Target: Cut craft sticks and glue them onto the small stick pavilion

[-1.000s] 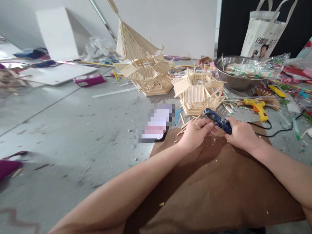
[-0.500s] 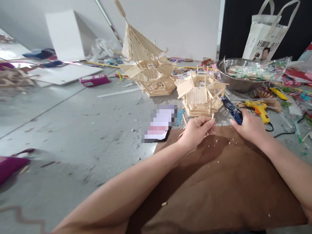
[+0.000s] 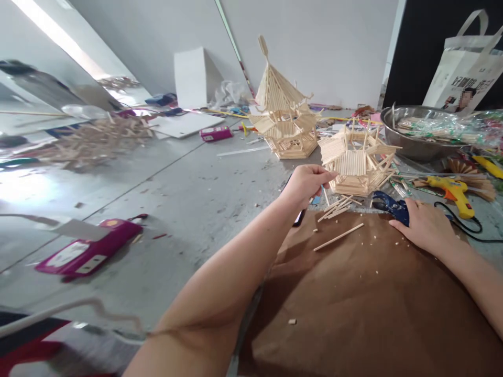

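Note:
My left hand (image 3: pixel 308 183) is raised just left of a small, roofless pavilion model (image 3: pixel 356 162) built from thin wooden sticks. Its thumb and fingertips are pinched together; whether something tiny is between them cannot be made out. Beyond stands a taller stick pavilion (image 3: pixel 286 120) with a pointed roof. On the right, my right hand (image 3: pixel 426 225) is closed around a dark blue hand tool (image 3: pixel 395 208) that looks like cutters, low at the brown sheet's far edge. A small pile of sticks (image 3: pixel 336 209) and one loose stick (image 3: pixel 338 236) lie between my hands.
A brown sheet (image 3: pixel 365 303) with small offcuts covers the floor before me. A phone (image 3: pixel 298 218) is mostly hidden behind my left hand. To the right are a yellow glue gun (image 3: pixel 451 192) and a metal bowl (image 3: pixel 408 144). A purple box (image 3: pixel 90 248) lies left.
My left hand has lifted and moved away from the cloth's edge, uncovering the stick pile and a loose stick. My right hand has lowered with the blue tool. The view has swung left.

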The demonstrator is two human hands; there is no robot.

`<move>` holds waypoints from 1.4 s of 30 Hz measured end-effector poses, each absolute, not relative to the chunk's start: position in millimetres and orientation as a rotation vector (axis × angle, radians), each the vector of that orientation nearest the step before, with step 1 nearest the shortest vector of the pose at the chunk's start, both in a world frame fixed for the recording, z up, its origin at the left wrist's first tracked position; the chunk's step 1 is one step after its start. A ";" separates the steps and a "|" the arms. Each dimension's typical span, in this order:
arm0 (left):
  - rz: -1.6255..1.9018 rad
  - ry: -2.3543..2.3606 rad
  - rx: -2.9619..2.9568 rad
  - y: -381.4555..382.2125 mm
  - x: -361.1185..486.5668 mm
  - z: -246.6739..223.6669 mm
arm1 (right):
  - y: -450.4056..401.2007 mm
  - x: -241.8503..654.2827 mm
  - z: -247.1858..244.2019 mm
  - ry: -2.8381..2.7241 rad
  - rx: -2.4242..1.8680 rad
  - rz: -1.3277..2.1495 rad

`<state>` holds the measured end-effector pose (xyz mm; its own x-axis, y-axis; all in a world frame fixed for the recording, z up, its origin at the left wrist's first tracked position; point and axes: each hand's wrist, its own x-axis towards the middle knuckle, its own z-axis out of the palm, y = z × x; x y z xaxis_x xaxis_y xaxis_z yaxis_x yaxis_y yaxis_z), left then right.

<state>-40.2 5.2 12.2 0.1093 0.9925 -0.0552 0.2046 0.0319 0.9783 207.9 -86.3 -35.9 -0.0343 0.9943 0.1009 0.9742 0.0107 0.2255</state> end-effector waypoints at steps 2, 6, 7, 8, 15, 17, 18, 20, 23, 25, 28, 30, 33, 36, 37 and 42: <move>0.962 1.282 1.367 9.7 -42.0 8.7 | -85.4 209.0 -37.6 2.156 2.108 0.352; 0.937 1.269 1.371 13.4 -40.7 4.1 | -84.4 209.2 -38.7 2.152 2.094 0.328; 0.939 1.271 1.368 13.6 -40.3 3.9 | -84.3 208.9 -38.6 2.152 2.091 0.323; 0.943 1.271 1.365 13.8 -40.1 4.1 | -84.4 208.7 -38.3 2.151 2.089 0.317; 0.995 1.255 1.373 15.6 -41.4 5.7 | -85.8 207.9 -37.7 2.174 2.084 0.334; 0.998 1.257 1.377 16.5 -41.2 5.0 | -85.9 208.2 -38.4 2.184 2.083 0.332; 0.995 1.254 1.379 17.0 -40.9 4.5 | -85.9 208.3 -38.8 2.189 2.081 0.330; 0.987 1.242 1.382 18.1 -40.4 3.5 | -85.8 208.5 -39.2 2.190 2.075 0.328; 0.985 1.234 1.377 19.5 -39.7 2.8 | -86.0 208.0 -38.4 2.184 2.073 0.331; 0.988 1.235 1.369 19.8 -39.1 3.1 | -86.4 207.3 -37.4 2.183 2.073 0.330; 0.996 1.245 1.348 18.5 -37.8 4.5 | -87.1 206.4 -36.6 2.186 2.070 0.323; 1.006 1.256 1.327 16.9 -36.8 5.5 | -87.4 206.1 -36.7 2.185 2.070 0.321; 1.021 1.261 1.300 15.0 -35.9 6.7 | -87.5 206.1 -36.8 2.179 2.078 0.317; 1.016 1.253 1.274 14.3 -35.9 7.8 | -87.2 206.2 -36.2 2.182 2.081 0.294; 1.013 1.252 1.263 14.1 -36.0 8.3 | -87.0 206.1 -35.9 2.184 2.081 0.288; 1.011 1.234 1.214 13.2 -35.8 11.2 | -86.9 205.6 -35.8 2.184 2.074 0.284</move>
